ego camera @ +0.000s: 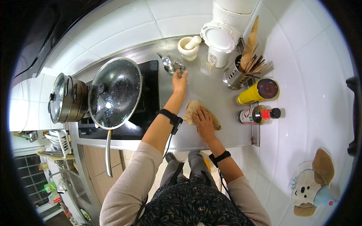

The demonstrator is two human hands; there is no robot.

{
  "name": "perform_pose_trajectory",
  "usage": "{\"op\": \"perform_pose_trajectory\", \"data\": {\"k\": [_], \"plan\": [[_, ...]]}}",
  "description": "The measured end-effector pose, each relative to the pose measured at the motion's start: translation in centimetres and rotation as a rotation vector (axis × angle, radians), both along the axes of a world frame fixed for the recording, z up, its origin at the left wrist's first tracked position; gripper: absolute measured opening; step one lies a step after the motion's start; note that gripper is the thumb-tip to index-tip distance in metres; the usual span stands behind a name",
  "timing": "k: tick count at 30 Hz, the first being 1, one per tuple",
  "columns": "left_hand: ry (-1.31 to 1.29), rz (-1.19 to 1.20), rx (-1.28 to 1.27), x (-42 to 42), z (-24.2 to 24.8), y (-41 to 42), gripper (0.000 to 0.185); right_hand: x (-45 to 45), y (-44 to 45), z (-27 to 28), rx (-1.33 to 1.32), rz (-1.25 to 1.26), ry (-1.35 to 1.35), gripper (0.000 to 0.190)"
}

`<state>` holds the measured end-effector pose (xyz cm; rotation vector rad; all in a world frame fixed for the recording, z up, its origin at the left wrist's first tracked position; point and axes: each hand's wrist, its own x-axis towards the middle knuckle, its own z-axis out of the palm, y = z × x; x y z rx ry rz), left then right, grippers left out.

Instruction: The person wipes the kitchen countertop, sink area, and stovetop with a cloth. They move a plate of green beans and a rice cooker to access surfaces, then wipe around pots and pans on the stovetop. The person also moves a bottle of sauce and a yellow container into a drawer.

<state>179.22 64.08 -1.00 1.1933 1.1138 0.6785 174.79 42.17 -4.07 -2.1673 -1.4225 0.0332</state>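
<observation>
My left hand [180,82] reaches over the steel counter with its fingers apart, just in front of a small stainless-steel pot [170,65] with a spout, lid and handle. Its fingertips come close to that handle; contact is hard to tell. My right hand [204,124] lies over a folded tan cloth [193,108], fingers spread on top, pressing it on the counter [181,135]. Behind the pot stands a pale stone mortar [189,53] with its pestle [193,42] leaning inside. A small clear plastic cup [206,67] is to the right of the pot.
On the left, a black cooktop [150,113] carries a glass-lidded wok [116,93] and a steamer pot [74,99]. The wok handle [109,158] juts past the front edge. Along the right are white tubs [219,39], a utensil holder [234,75], a yellow jar [250,94] and a sauce bottle [250,115].
</observation>
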Motion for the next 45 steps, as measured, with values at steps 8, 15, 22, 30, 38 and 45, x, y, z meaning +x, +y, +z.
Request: {"op": "perform_pose_trajectory", "data": {"k": [8, 15, 22, 30, 38, 45], "plan": [[-0.344, 0.034, -0.445, 2.3, -0.1, 2.5, 0.020, -0.3, 0.4, 0.3, -0.036, -0.029, 0.026, 0.055], [-0.103, -0.229, -0.272, -4.3, 0.1, -4.1, 0.030, -0.5, 0.5, -0.2, -0.034, -0.048, 0.041, 0.051], [0.130, -0.602, -0.172, -5.4, 1.1, -11.7, 0.033, -1.3, 0.4, -2.6, 0.032, -0.103, 0.083, 0.049], [0.199, -0.928, -0.264, -2.7, -1.1, -17.1, 0.035, -1.6, 0.7, -2.4, 0.043, -0.075, -0.080, 0.048], [0.103, -0.906, 0.193, -6.5, 3.1, -16.5, 0.040, -0.8, 2.5, 0.5, -0.154, 0.047, -0.084, 0.054], [0.077, -0.610, 0.116, -18.2, 6.6, -11.3, 0.048, 3.7, 16.4, -1.0, -0.064, 0.138, -0.006, 0.061]]}}
